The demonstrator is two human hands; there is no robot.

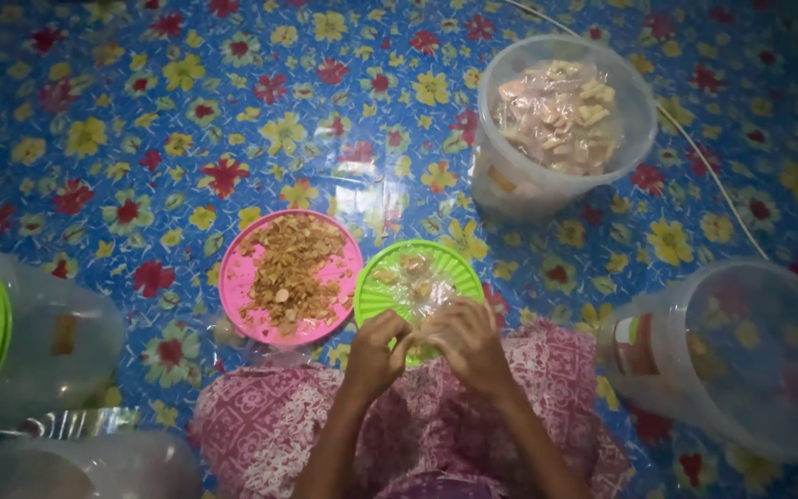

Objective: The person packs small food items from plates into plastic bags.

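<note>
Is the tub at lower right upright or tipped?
Tipped. The clear tub lies on its side on the floral mat, mouth facing right, and looks empty.

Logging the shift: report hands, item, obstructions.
Left hand and right hand pinched together on a small food piece, over the green lid. Pink lid of crumbs alongside. Nothing blocking.

Pink plate (233, 286), green plate (445, 268), blue floral mat (140, 111) (red, yellow flowers), pink patterned cloth (260, 425).

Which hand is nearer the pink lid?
Left. The left hand sits just right of the pink lid; the right hand is farther right, over the green lid.
</note>
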